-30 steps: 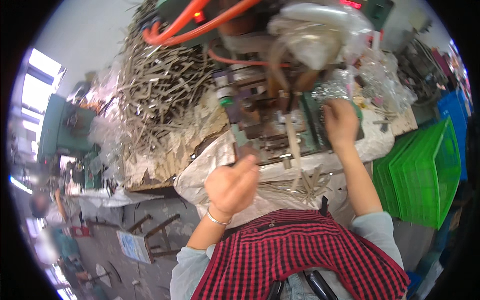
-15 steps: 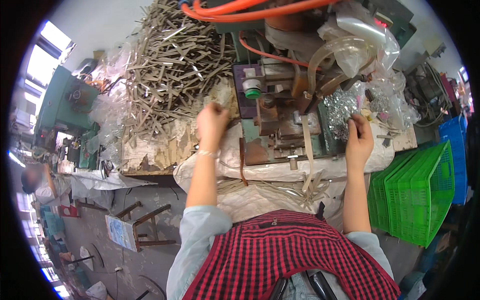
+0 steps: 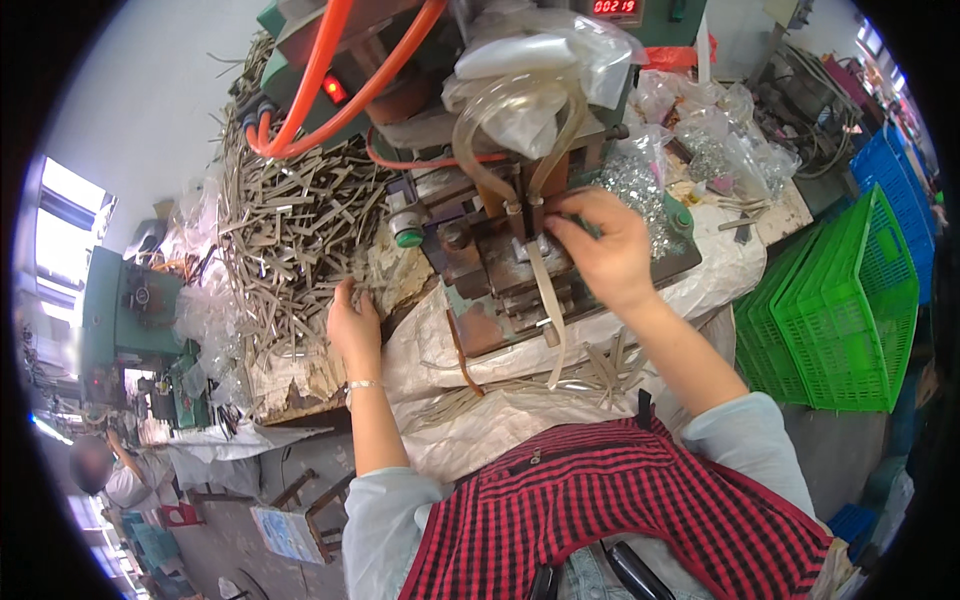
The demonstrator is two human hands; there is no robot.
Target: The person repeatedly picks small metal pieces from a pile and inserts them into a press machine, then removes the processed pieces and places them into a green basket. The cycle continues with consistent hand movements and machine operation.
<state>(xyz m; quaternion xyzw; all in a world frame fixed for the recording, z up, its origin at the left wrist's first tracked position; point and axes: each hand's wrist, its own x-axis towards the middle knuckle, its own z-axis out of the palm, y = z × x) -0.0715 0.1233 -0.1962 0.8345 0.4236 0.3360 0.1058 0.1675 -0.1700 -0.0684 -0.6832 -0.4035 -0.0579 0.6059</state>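
My left hand [image 3: 355, 322] is at the front edge of a heap of thin, flat grey-tan strips [image 3: 290, 230]. Its thumb stands apart from the loosely bent fingers, and I see nothing held. Over at the press, my right hand [image 3: 608, 252] reaches in beside the metal die [image 3: 500, 265] from the right. Its thumb and forefinger come together close to the tooling; what lies between them, if anything, is too small to make out. A pale strip [image 3: 546, 300] runs out of the die toward me and hangs over the front edge.
Loose strips [image 3: 590, 378] lie on the white sheeting [image 3: 470, 425] before me. Shiny small scraps [image 3: 635, 190] are heaped right of the press. Orange hoses [image 3: 315, 95] hang over the left side. Green crates [image 3: 835, 310] stand at the right. Another person sits far left.
My right hand has moved left from the scrap heap to the die. My left hand has drawn back toward me, to the strip heap's near edge. The whole view has turned.
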